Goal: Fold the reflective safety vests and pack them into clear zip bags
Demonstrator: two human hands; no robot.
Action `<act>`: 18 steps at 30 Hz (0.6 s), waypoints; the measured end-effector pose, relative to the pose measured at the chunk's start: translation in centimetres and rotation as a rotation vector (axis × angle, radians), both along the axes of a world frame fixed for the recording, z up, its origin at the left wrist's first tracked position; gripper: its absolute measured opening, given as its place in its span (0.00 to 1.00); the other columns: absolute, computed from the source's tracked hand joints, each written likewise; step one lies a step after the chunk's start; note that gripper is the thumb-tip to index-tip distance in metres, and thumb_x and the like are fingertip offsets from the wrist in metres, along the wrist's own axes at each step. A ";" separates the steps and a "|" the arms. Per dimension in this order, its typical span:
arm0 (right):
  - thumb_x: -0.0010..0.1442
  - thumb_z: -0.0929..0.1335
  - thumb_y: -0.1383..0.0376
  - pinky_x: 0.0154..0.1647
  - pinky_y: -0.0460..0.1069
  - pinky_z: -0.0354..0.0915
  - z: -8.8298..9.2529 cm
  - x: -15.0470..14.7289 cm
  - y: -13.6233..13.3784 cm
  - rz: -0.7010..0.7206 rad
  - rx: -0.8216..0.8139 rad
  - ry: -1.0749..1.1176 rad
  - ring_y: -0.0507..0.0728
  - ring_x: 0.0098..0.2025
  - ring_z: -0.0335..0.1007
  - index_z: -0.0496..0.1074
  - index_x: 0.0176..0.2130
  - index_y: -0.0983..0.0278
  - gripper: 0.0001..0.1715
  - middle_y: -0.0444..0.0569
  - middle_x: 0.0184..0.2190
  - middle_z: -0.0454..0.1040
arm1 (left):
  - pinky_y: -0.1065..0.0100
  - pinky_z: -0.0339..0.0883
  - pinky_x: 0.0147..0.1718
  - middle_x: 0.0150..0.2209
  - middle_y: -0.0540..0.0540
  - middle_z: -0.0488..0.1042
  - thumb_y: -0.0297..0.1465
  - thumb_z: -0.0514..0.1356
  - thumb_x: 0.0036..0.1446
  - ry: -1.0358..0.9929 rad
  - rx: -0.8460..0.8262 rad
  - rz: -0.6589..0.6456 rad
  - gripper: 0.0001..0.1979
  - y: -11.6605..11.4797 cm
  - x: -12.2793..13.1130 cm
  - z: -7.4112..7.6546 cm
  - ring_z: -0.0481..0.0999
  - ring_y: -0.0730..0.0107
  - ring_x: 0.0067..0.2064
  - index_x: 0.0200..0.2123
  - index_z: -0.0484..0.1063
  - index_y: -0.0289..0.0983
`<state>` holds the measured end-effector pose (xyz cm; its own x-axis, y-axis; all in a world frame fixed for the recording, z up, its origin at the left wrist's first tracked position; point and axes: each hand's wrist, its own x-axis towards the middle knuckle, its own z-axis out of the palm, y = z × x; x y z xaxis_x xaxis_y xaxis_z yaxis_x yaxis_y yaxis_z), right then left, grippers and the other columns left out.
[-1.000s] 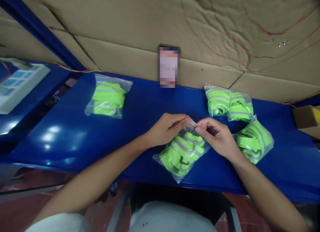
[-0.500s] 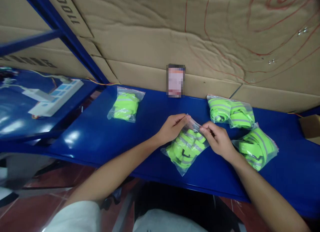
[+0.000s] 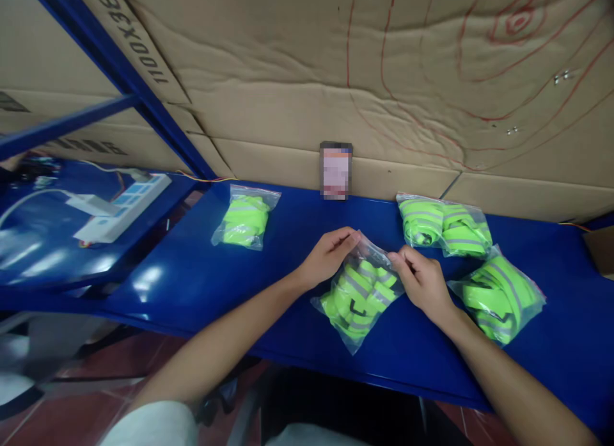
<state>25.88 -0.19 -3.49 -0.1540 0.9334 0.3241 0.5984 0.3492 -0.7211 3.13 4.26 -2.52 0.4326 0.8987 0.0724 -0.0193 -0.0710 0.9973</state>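
A clear zip bag [image 3: 357,302] with folded neon-yellow reflective straps inside lies on the blue table, its top edge slightly raised. My left hand [image 3: 329,257] pinches the left end of the bag's zip edge between thumb and fingers. At the right end of the same edge, my right hand [image 3: 422,279] is closed in a pinch. The edge is stretched between both hands. Just right of my right hand lies another bag of reflective straps [image 3: 501,299]. Behind it is a wider bag with two strap rolls [image 3: 444,225]. A smaller strap bag [image 3: 247,219] sits to the left.
A phone-like upright object [image 3: 336,171], its front blurred, leans against the cardboard wall [image 3: 268,155]. On the left surface lies a white power strip [image 3: 125,209] with a plugged-in adapter. A blue frame post [image 3: 163,132] stands between. A cardboard box [image 3: 602,247] is at the right edge.
The view has tilted up a little, so everything sits lower. Both hands keep hold of the zip bag's top edge, and my right hand has shifted slightly outward.
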 end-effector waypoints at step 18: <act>0.74 0.60 0.51 0.51 0.58 0.69 -1.6 -0.8 0.6 0.007 -0.114 -0.144 0.59 0.42 0.75 0.69 0.56 0.63 0.24 0.56 0.50 0.76 | 0.48 0.61 0.59 0.55 0.32 0.74 0.47 0.66 0.59 0.896 0.403 0.843 0.42 6.3 -14.7 3.2 0.68 0.36 0.64 0.68 0.59 0.31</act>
